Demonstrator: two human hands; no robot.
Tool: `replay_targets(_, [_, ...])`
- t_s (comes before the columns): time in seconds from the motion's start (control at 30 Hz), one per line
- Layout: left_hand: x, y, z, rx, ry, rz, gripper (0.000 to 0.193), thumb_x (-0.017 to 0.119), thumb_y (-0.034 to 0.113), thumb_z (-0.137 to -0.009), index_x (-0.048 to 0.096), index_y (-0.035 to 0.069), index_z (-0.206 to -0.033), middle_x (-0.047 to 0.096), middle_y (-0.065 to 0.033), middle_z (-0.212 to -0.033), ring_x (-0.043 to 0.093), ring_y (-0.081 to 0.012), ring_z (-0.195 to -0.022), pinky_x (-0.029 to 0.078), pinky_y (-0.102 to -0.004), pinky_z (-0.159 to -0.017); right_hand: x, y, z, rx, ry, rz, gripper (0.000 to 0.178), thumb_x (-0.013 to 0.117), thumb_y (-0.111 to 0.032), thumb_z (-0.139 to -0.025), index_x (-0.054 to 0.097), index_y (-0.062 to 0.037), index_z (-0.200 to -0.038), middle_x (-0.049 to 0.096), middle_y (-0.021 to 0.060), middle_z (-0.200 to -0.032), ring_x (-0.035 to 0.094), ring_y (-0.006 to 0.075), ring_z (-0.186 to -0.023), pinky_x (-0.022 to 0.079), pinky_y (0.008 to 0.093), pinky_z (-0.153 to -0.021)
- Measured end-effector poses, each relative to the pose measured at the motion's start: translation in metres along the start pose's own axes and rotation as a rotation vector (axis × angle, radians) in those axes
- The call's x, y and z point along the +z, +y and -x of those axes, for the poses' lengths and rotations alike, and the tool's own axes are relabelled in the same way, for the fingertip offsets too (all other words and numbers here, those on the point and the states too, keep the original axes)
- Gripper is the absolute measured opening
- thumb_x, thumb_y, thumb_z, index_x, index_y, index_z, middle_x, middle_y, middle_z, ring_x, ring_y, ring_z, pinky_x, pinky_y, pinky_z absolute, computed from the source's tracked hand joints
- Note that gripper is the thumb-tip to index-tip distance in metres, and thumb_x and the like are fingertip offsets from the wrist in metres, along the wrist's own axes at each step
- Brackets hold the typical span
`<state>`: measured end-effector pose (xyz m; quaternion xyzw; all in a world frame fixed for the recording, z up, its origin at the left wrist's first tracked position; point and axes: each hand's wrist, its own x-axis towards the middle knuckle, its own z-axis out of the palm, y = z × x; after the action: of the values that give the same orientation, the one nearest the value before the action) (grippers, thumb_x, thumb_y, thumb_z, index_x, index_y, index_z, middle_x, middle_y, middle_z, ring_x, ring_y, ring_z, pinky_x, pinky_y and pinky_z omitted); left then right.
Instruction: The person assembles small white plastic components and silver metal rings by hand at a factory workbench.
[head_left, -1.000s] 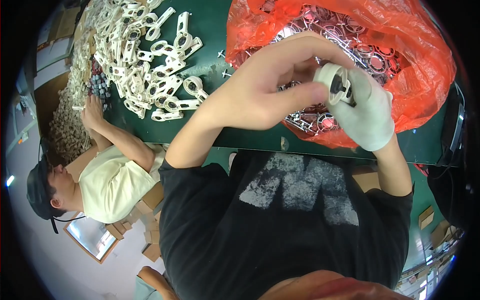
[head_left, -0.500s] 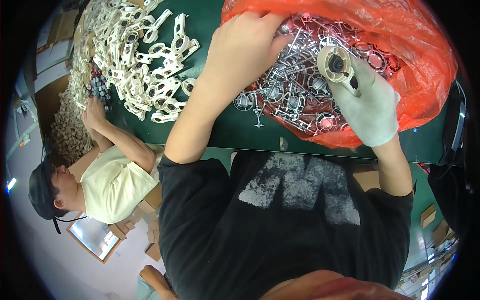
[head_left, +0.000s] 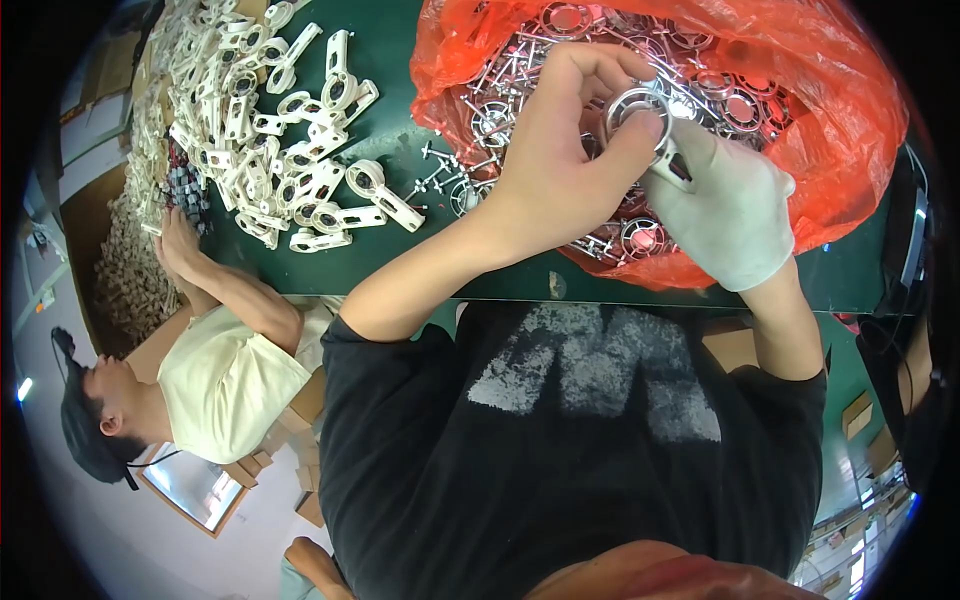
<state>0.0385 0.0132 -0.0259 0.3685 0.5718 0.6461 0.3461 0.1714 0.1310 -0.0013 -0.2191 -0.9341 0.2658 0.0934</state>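
Your green table (head_left: 390, 150) carries two heaps. The larger, on the right, is an orange plastic bag (head_left: 850, 130) full of metal ring parts (head_left: 640, 238), a big stock not yet handled. On the far left lies a pile of white plastic pieces (head_left: 250, 130), where a co-worker's hand (head_left: 172, 240) reaches in. Your bare left hand (head_left: 550, 165) and gloved right hand (head_left: 725, 205) meet over the bag, fingers closed on one metal ring (head_left: 632, 105); possibly a white piece sits under it, but the glove hides that. Loose pins (head_left: 432, 180) lie between the heaps.
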Motion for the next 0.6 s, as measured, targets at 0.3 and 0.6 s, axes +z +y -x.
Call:
replay_targets(0.3, [-0.022,0.005,-0.005,0.242,-0.177,-0.492,0.046,0.073,0.019,-0.085,0.062,0.003,-0.127,0.066,-0.0136,-0.116,0.066,-0.0266,-0.107,0.051,-0.0356,-0.093,-0.001,0.003,-0.001,-0.024,0.011,-0.014,0.019,0.073,-0.026,-0.082,0.072,-0.0145,-0.097,0.067,0.0094,-0.067,0.069,0.0306,-0.065,0.055,0.0421,-0.056])
replay_targets(0.6, [-0.027,0.011,-0.005,0.29,-0.168,-0.642,0.056,0.086,0.019,-0.076,0.066,0.005,-0.126,0.072,-0.0102,-0.116,0.07,-0.0258,-0.104,0.055,-0.0346,-0.088,0.0,0.009,-0.002,-0.06,0.034,0.015,0.027,0.077,-0.025,-0.077,0.072,-0.0143,-0.102,0.069,0.009,-0.071,0.07,0.0305,-0.068,0.056,0.0404,-0.057])
